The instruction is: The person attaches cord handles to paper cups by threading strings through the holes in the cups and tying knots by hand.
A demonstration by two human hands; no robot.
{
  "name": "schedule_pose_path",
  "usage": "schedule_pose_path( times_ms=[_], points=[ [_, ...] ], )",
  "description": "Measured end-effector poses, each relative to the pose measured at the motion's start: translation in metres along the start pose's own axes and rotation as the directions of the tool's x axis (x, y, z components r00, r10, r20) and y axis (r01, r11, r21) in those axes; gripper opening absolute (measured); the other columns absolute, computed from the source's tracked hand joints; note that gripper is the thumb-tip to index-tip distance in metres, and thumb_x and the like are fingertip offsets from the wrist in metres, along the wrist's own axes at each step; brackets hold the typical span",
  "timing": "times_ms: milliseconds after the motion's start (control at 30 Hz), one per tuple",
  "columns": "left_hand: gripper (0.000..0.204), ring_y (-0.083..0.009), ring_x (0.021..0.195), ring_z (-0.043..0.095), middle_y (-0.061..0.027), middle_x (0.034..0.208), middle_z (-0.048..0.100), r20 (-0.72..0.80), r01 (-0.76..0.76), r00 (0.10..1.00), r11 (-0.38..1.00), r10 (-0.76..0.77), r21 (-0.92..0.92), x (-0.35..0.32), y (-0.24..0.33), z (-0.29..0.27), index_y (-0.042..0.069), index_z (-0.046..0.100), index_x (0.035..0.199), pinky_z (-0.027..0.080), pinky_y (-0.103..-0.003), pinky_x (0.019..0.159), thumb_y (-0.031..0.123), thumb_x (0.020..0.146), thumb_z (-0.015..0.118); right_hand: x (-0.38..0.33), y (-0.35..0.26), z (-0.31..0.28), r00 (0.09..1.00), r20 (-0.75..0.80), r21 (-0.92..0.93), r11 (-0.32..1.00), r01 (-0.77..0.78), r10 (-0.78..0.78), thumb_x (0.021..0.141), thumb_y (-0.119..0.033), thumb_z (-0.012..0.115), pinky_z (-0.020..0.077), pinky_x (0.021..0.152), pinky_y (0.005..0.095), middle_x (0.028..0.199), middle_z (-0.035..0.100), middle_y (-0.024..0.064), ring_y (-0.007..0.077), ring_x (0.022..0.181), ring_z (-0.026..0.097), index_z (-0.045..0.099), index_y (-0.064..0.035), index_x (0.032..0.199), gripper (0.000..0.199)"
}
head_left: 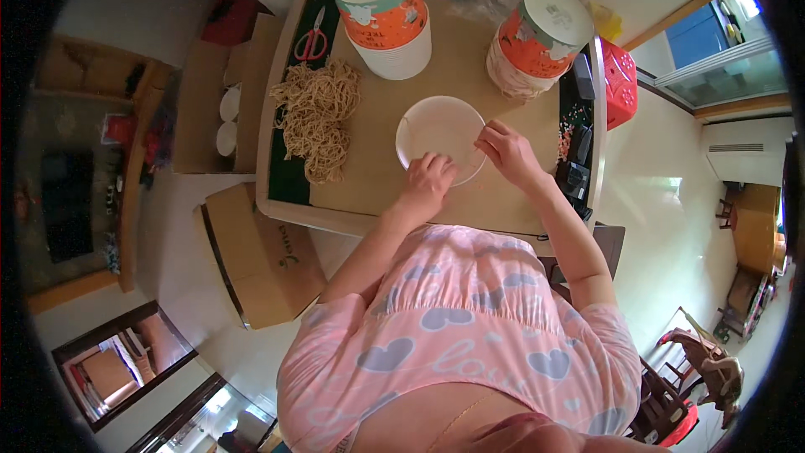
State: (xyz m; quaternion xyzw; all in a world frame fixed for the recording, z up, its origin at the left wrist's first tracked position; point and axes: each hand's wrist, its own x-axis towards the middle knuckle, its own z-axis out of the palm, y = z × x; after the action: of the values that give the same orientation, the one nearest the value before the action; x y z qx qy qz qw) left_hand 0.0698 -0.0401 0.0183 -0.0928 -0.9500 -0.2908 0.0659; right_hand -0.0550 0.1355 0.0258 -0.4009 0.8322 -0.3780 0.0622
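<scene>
A white round paper bucket (438,122) stands on the table, its open mouth facing up. My left hand (430,181) is closed over the near rim, its fingertips inside the bucket. At the right rim my right hand (508,153) is pinched shut; what lies between its fingertips is too small to make out. A thin tan cord (408,127) shows faintly against the bucket's left inner wall. Left of the bucket lies a loose heap of tan cords (320,117).
Behind the bucket rise a stack of orange-and-white paper buckets (390,42) and another stack (537,46) at right. Red-handled scissors (312,40) lie at the far left. Black boxes (575,176) line the right edge. Cardboard boxes (260,256) stand left of the table (369,176).
</scene>
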Motion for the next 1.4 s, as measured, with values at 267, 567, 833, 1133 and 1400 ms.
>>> schedule_pose_path(
  times_ms=[267,567,833,1133,1400],
  points=[
    [0.003,-0.0258,0.077,0.060,-0.0091,0.073,0.060,-0.006,0.264,0.944,0.768,-0.329,-0.583,0.002,-0.021,-0.020,0.002,0.062,0.077,0.049,-0.036,0.066,0.001,0.076,0.060,-0.015,0.015,0.012,0.993,0.117,-0.107,0.994,0.008,0.004,0.089,-0.025,0.053,0.0478,0.060,0.0416,0.078,0.060,0.0125,0.0335,0.070,0.060,0.055,-0.0070,0.086,0.019],
    [0.029,-0.0308,0.109,0.048,-0.0126,0.108,0.055,0.104,0.116,0.990,0.973,-0.097,-0.199,0.025,-0.003,0.016,0.005,0.061,0.097,0.041,-0.038,0.092,0.007,0.070,0.070,-0.026,0.007,0.021,0.988,0.089,0.080,0.988,-0.135,0.128,0.087,-0.019,0.055,0.0478,0.058,0.0427,0.073,0.062,0.0133,0.0346,0.067,0.061,0.055,-0.0079,0.088,0.011],
    [0.025,-0.0278,0.077,0.062,-0.0133,0.077,0.063,0.140,0.264,0.964,0.758,-0.226,-0.596,0.025,-0.011,0.056,0.001,0.060,0.090,0.050,-0.037,0.072,0.020,0.076,0.070,-0.031,0.003,0.025,0.980,0.023,0.044,0.979,-0.197,0.196,0.087,-0.014,0.057,0.0486,0.056,0.0380,0.070,0.061,0.0147,0.0321,0.065,0.063,0.056,-0.0046,0.090,0.009],
    [0.024,-0.0242,0.062,0.062,-0.0101,0.072,0.061,0.022,0.238,0.958,0.755,-0.285,-0.611,0.022,-0.004,0.042,0.003,0.051,0.087,0.048,-0.033,0.057,0.019,0.080,0.067,-0.027,0.004,0.031,0.980,0.021,0.032,0.980,-0.198,0.198,0.090,-0.020,0.052,0.0483,0.054,0.0426,0.065,0.062,0.0120,0.0336,0.060,0.062,0.054,-0.0097,0.090,0.011],
    [0.020,-0.0227,0.067,0.054,-0.0083,0.074,0.048,-0.055,-0.053,0.998,0.947,0.038,-0.317,0.009,-0.016,0.031,0.009,0.065,0.084,0.044,-0.034,0.056,-0.003,0.068,0.061,-0.023,0.000,0.028,0.968,0.051,0.107,0.962,-0.250,0.245,0.090,-0.021,0.052,0.0483,0.053,0.0419,0.065,0.063,0.0102,0.0316,0.060,0.063,0.054,-0.0096,0.089,0.012]
  ],
)
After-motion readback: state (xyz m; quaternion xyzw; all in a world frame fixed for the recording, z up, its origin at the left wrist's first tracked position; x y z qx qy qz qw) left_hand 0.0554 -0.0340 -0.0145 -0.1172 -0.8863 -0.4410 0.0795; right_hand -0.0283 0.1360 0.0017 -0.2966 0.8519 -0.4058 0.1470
